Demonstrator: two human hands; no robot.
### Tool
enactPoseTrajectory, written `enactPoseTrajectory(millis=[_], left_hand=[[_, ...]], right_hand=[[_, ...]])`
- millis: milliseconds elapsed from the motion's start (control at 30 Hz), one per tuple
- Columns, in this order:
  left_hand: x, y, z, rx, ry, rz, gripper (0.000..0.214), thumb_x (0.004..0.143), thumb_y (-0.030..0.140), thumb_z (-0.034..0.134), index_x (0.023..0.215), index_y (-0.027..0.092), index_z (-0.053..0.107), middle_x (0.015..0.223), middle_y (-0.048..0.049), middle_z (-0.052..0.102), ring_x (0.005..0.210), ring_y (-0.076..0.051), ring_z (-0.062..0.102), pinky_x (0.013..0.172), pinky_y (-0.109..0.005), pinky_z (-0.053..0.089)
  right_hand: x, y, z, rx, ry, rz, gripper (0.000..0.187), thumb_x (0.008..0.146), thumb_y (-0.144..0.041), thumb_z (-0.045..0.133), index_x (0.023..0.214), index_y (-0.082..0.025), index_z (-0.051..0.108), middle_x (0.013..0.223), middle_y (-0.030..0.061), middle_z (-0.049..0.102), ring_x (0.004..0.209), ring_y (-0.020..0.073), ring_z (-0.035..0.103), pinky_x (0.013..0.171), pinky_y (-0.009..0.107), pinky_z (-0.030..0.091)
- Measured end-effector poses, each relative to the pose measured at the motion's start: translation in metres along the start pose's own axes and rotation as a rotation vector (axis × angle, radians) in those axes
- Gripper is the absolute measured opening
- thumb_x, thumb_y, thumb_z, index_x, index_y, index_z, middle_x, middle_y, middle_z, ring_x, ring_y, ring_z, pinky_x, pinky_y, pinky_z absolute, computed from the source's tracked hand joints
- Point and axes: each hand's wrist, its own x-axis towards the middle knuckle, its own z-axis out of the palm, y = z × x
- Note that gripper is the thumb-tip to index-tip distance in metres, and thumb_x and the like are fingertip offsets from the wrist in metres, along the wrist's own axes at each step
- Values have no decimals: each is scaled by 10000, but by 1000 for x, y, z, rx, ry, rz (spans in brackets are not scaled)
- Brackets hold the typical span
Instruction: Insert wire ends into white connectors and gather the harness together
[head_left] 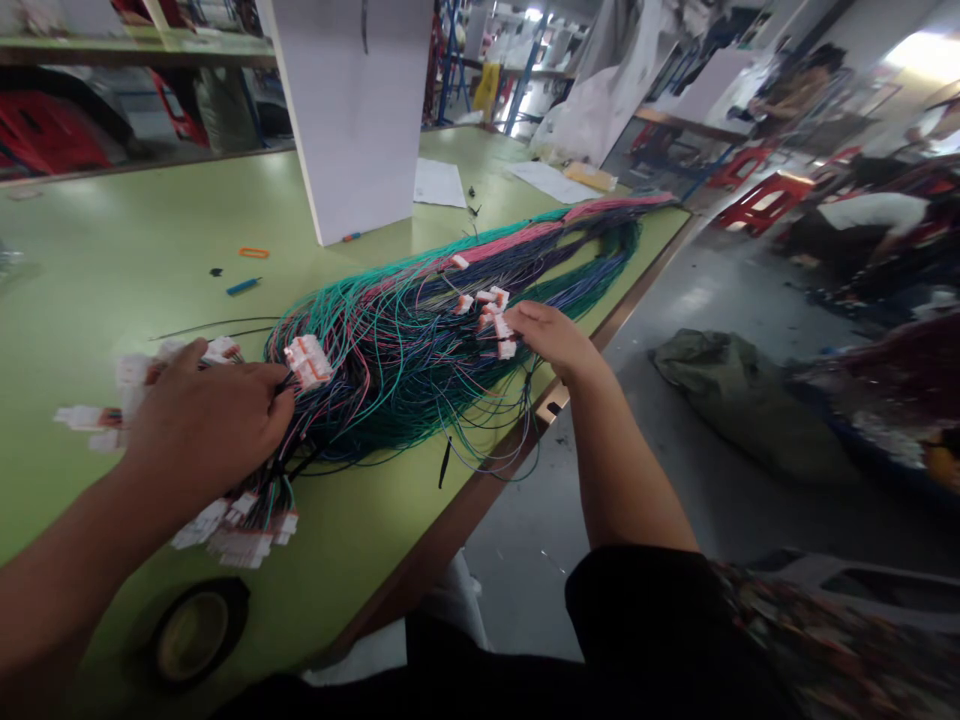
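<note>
Clock datum: read from middle of wire bundle, 12 toward far side of tabletop.
Wire bundle (420, 345): laid lengthwise on green tabletop (90, 290), stretching from 8 o'clock to far edge at 2 o'clock; green, pink, blue and black strands, loose and tangled at near end, gathered more tightly at far end.
Left hand (214, 415): at 8 o'clock, over near end of bundle; mostly closed, with finger and thumb gripping at rear of white connector block (307, 362); underside of palm hidden.
Right hand (549, 335): at 3 o'clock; drawn into a fingertip pinch at edge of white-and-orange connector cluster (495, 318), above strands.
Other connectors: one white group (240, 530) below left hand at 7 o'clock; paler, blurred ones around its far side, toward 9 o'clock.
Black tape roll (199, 630): on tabletop at 7 o'clock, near left forearm.
Small parts: orange loop (253, 253) and blue piece (243, 287) at 10 o'clock, near each other; thin black strip (445, 462) at 6 o'clock.
Far side: upright white panel (360, 120) between 11 and 12; paper sheets (440, 184) at 12 and 1.
Floor: red stool (765, 203) at 2 o'clock; dark green sack (735, 400) between 3 and 4.
</note>
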Motion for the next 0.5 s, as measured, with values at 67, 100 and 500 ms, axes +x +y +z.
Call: enactPoseTrajectory(millis=[67, 100, 500], left_hand=[[0, 0, 0, -22, 5, -11, 424, 790, 350, 221, 560, 205, 547, 511, -54, 528, 664, -226, 586, 873, -401, 425], [0, 0, 1, -35, 2, -16, 433, 796, 357, 221, 565, 203, 554, 507, -53, 521, 676, -226, 587, 873, -401, 425], [3, -3, -7, -102, -162, -147, 538, 866, 504, 178, 938, 175, 597, 766, -118, 604, 931, -361, 566, 776, -466, 461]], right_hand=[[0, 0, 0, 4, -3, 4, 274, 770, -398, 459, 593, -189, 455, 584, -14, 425, 582, 110, 366, 557, 260, 284], [1, 0, 0, 3, -2, 3, 282, 771, -407, 460, 592, -189, 457, 584, -12, 433, 584, 112, 373, 559, 261, 289], [2, 6, -9, -10, -131, -30, 312, 763, -495, 502, 671, -197, 492, 617, -16, 463, 599, 113, 400, 571, 264, 320]])
